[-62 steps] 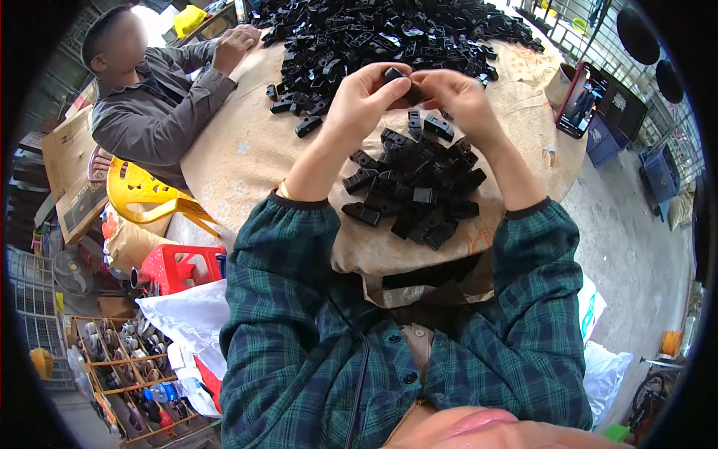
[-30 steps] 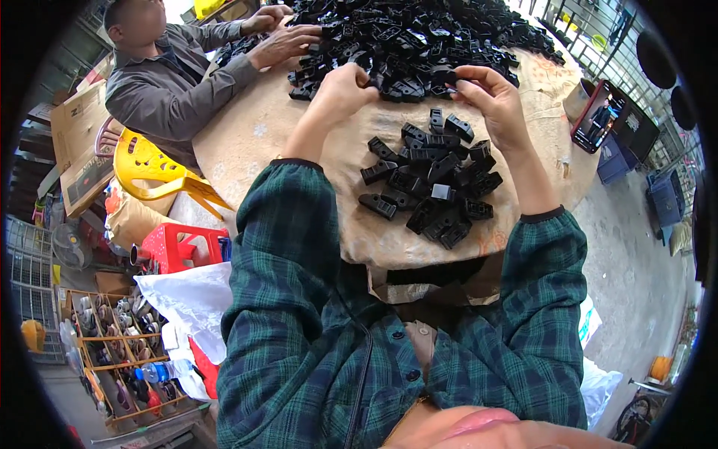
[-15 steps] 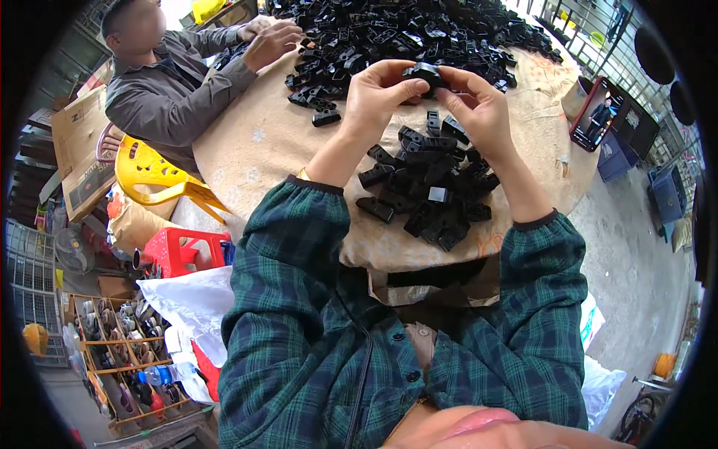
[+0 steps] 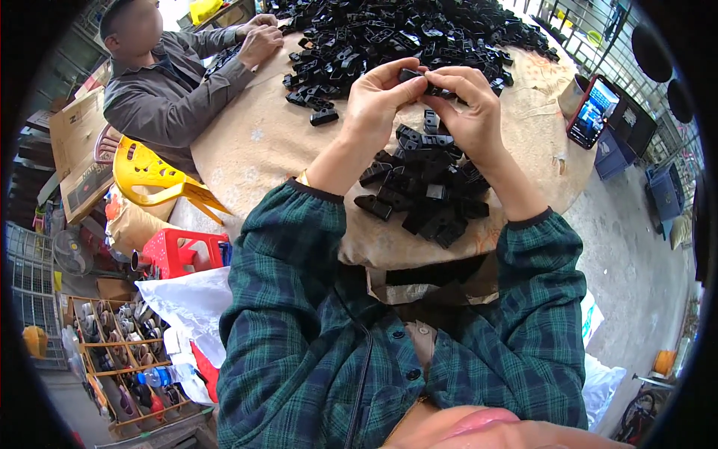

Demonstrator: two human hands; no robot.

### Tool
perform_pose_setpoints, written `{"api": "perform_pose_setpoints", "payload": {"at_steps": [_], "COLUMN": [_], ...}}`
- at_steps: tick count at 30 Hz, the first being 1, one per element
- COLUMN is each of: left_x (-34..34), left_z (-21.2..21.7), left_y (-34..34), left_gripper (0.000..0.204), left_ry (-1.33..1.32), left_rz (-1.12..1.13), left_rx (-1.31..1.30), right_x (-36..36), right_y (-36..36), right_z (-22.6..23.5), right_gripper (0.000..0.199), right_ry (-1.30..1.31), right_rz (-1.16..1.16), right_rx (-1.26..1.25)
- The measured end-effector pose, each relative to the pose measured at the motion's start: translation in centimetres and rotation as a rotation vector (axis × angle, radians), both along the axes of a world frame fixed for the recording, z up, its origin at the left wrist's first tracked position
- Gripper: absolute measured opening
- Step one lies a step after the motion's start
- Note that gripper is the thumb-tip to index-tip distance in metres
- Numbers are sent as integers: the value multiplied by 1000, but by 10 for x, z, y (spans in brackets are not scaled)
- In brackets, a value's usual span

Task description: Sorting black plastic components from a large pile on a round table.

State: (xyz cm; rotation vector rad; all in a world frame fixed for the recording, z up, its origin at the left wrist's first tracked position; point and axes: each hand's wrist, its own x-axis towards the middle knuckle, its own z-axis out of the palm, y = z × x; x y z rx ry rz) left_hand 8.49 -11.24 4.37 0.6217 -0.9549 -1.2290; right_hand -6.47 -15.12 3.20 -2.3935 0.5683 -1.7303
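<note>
My left hand (image 4: 378, 105) and my right hand (image 4: 470, 112) are raised together over the table, both pinching small black plastic parts (image 4: 422, 78) between the fingertips. Just below them, near the table's front edge, lies a small pile of the same black parts (image 4: 422, 191). A much bigger heap of black parts (image 4: 404, 34) covers the far side of the round table (image 4: 262, 142), which has a beige cloth on it. One loose black part (image 4: 324, 116) lies between the heap and my left wrist.
Another person in a grey shirt (image 4: 168, 90) sits at the table's left with hands in the big heap. A phone (image 4: 591, 112) stands at the right rim. A yellow chair (image 4: 153, 176), a red stool (image 4: 176, 254) and white bags (image 4: 191, 307) are at the left.
My hands reached out to the big heap, then came back up above the small pile, now holding black parts together between them.
</note>
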Motion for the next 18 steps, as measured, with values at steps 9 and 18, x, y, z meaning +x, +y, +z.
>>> {"api": "perform_pose_setpoints", "payload": {"at_steps": [9,18], "left_x": [4,13], "left_z": [6,19], "left_y": [3,15], "left_gripper": [32,40], "left_ry": [-247,-1159], "left_rz": [-58,261], "left_rx": [-109,-395], "right_x": [-16,-36], "right_y": [-3,-37], "right_z": [6,2], "right_gripper": [39,34], "right_ry": [-19,-110], "right_rz": [592,400], "right_rx": [971,804]}}
